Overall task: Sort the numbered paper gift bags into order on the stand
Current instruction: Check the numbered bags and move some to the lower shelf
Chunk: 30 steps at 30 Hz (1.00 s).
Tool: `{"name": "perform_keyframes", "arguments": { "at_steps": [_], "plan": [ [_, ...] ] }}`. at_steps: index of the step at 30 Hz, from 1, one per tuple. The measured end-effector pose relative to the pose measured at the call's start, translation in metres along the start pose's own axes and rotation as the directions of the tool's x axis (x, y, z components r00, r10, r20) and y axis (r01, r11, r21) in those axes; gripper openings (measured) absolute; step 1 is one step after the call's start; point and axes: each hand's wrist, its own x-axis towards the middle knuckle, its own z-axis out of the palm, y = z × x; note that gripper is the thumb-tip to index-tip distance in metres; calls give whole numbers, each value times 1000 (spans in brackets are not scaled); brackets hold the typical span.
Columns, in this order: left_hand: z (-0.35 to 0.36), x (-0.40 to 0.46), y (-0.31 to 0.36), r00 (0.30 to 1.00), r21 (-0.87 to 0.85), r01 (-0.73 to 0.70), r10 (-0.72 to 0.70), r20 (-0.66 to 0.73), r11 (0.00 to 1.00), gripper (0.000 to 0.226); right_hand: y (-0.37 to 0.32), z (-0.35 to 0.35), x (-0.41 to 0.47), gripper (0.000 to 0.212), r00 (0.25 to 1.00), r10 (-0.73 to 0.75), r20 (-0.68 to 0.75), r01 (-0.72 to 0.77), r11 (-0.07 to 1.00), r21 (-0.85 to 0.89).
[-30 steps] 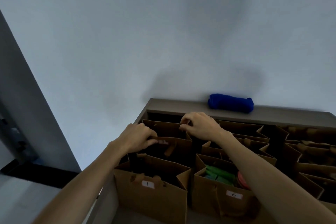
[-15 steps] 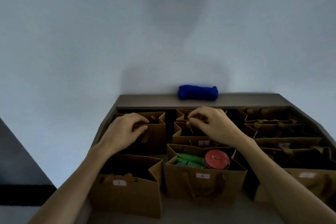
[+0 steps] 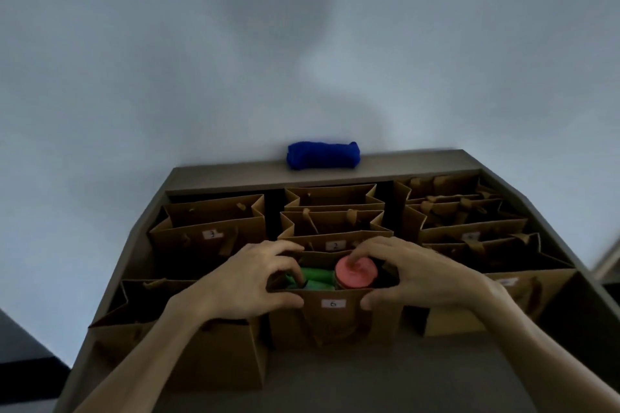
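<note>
Brown paper gift bags stand in three columns on a grey-brown stand. The front middle bag carries the label 6 and holds green items and a pink-lidded jar. My left hand grips its left top rim, thumb outside, fingers inside. My right hand grips its right top rim the same way. Behind it stands the bag labelled 2. The bag labelled 3 is at the back left. A front left bag lies under my left forearm, its label hidden.
A rolled blue cloth lies on the stand's back ledge against the pale wall. Several more bags fill the right column, their labels blurred. A strip of bare stand surface runs along the front edge.
Both hands came forward from the back bags to the rim of bag 6. The camera swung right and tilted down, so the stand now sits centred.
</note>
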Motion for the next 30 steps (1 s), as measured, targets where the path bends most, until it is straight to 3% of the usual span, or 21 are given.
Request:
{"name": "perform_keyframes", "arguments": {
  "at_steps": [6,14,23,26,30],
  "plan": [
    [0,16,-11,1000,-107,11,-9,17,994,19,4,-12,14,53,999,0,44,-4,995,98],
    [-12,33,-13,998,-71,49,-46,47,996,24,16,-26,35,52,990,31,136,-50,989,141],
    [-10,24,-8,997,0,38,-38,73,999,29,12,-20,28,72,987,17,160,-52,974,218],
    [-8,16,-1,996,93,17,-25,85,996,31,6,-13,18,83,988,21,150,-44,988,149],
    [-2,8,11,998,178,4,-14,58,984,32,0,0,8,96,997,-7,79,19,989,-147]
  ]
}}
